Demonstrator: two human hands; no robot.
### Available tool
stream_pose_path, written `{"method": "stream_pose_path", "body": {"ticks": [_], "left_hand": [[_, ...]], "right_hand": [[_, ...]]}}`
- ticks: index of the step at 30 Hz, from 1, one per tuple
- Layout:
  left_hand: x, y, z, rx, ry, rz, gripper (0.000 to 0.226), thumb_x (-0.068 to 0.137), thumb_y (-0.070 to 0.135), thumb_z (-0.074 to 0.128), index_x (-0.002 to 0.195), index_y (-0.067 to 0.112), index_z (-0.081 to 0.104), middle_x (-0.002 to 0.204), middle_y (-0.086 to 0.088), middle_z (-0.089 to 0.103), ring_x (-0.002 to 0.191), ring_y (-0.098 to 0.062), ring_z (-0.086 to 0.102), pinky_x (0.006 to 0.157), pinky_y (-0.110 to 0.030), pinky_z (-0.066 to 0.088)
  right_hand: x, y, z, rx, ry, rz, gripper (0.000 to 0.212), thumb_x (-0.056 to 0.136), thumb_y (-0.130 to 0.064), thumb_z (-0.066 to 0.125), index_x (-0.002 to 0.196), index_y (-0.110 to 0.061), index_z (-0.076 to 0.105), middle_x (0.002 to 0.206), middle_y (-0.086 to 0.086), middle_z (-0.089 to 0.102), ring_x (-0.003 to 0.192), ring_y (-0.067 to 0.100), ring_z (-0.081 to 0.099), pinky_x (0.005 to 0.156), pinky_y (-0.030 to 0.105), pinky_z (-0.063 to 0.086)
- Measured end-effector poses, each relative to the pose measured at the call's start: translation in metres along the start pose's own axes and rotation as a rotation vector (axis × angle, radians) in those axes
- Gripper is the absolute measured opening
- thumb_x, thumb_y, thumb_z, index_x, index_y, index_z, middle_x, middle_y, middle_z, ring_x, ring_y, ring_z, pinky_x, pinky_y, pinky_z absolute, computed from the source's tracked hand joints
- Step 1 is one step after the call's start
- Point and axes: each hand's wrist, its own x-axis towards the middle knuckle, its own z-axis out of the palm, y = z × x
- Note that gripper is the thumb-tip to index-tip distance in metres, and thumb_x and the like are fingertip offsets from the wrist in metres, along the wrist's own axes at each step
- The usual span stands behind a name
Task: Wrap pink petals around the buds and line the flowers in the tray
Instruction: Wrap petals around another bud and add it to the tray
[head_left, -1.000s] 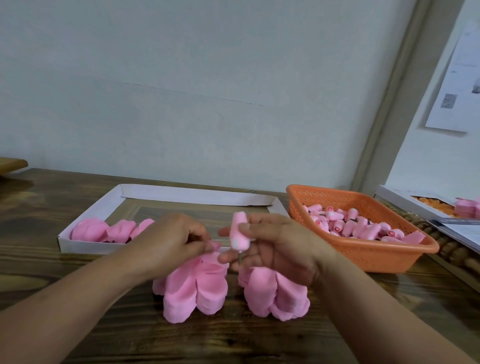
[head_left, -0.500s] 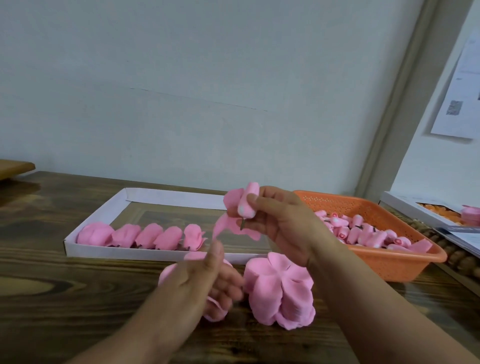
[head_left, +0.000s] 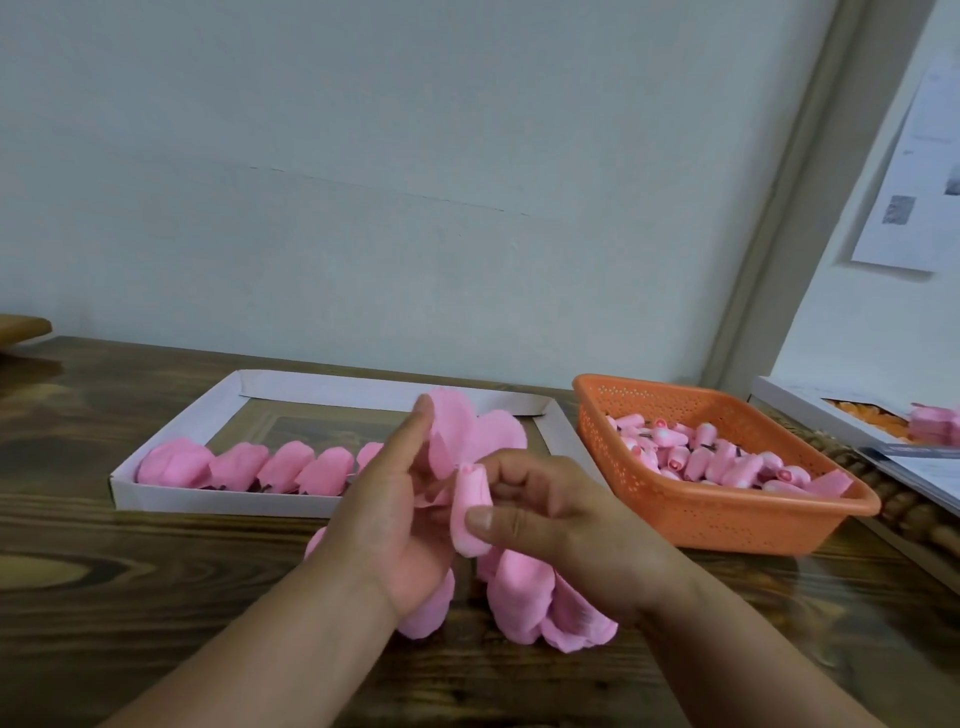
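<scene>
Five finished flowers (head_left: 244, 465) are counted in the white tray (head_left: 171, 426), lined along its near wall from the left end; a sixth may be hidden behind the left hand, which cannot be told. Same count as half a second ago, so nothing new has been laid down.

Change noted: the left hand (head_left: 395, 514), which half a second ago was down at the petal stack, has been raised to the bud, and a petal sheet (head_left: 467, 436) has been brought up with it. The sheet is held open behind the bud, the left fingers straight along its back, thumb pressed near the base. It is judged that wrapping of this bud has only just begun; no lobe is closed round it yet.

One bud (head_left: 470, 506) is pinched upright by the right hand (head_left: 545, 514), thumb in front, curled fingers behind, over the table's near centre, well short of the tray.

Two petal stacks (head_left: 524, 603) are left on the wooden table (head_left: 156, 597) under the hands, partly hidden.

One orange basket (head_left: 727, 499) is seen at right, with loose buds (head_left: 691, 457) heaped inside; too many and too overlapped for a count, well over a dozen. Much of the tray's row is open, so the task is judged far from done.
</scene>
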Motion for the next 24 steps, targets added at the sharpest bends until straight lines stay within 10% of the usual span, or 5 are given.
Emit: {"method": "stream_pose_path", "body": {"ticks": [5, 15, 17, 20, 24], "left_hand": [[-0.002, -0.004, -0.007, -0.142, -0.158, -0.044, 0.097, 0.068, 0.063, 0.061, 0.136, -0.004, 0.046, 0.125, -0.022, 0.054, 0.122, -0.033, 0.055, 0.098, -0.044, 0.046], [-0.005, -0.009, -0.006, 0.111, -0.001, 0.026, 0.032, 0.098, 0.024, 0.048, 0.109, 0.000, 0.066, 0.102, -0.020, 0.072, 0.096, -0.028, 0.070, 0.083, -0.040, 0.054], [-0.006, -0.006, -0.006, 0.205, 0.026, 0.081, 0.026, 0.099, 0.023, 0.046, 0.112, 0.008, 0.064, 0.101, -0.013, 0.072, 0.095, -0.025, 0.068, 0.085, -0.042, 0.052], [-0.010, -0.005, -0.003, 0.382, 0.115, 0.128, 0.026, 0.098, 0.029, 0.047, 0.114, 0.014, 0.060, 0.087, -0.008, 0.051, 0.064, -0.020, 0.046, 0.049, -0.025, 0.039], [-0.014, -0.007, 0.003, 0.368, 0.169, 0.143, 0.038, 0.095, 0.032, 0.054, 0.123, 0.007, 0.052, 0.092, -0.011, 0.048, 0.067, -0.022, 0.045, 0.053, -0.023, 0.033]], "right_hand": [[-0.003, -0.004, -0.004, 0.064, -0.038, -0.038, 0.027, 0.087, -0.010, 0.058, 0.111, 0.001, 0.061, 0.114, 0.006, 0.069, 0.108, 0.018, 0.063, 0.089, 0.025, 0.050], [-0.010, -0.012, -0.016, -0.083, -0.135, -0.103, 0.026, 0.079, -0.004, 0.066, 0.101, -0.017, 0.070, 0.117, -0.005, 0.066, 0.110, 0.013, 0.061, 0.088, 0.021, 0.048], [-0.010, -0.018, -0.027, -0.075, -0.021, -0.124, 0.019, 0.072, -0.007, 0.071, 0.089, -0.014, 0.073, 0.105, -0.001, 0.067, 0.095, 0.015, 0.063, 0.077, 0.021, 0.049], [-0.001, -0.017, -0.038, 0.001, 0.274, -0.184, 0.008, 0.071, -0.004, 0.073, 0.077, -0.008, 0.072, 0.081, 0.017, 0.064, 0.068, 0.021, 0.054, 0.057, 0.025, 0.045], [0.011, -0.006, -0.033, 0.072, 0.419, -0.181, 0.015, 0.081, 0.001, 0.064, 0.076, -0.010, 0.071, 0.072, 0.013, 0.069, 0.064, 0.022, 0.059, 0.058, 0.028, 0.049]]}}
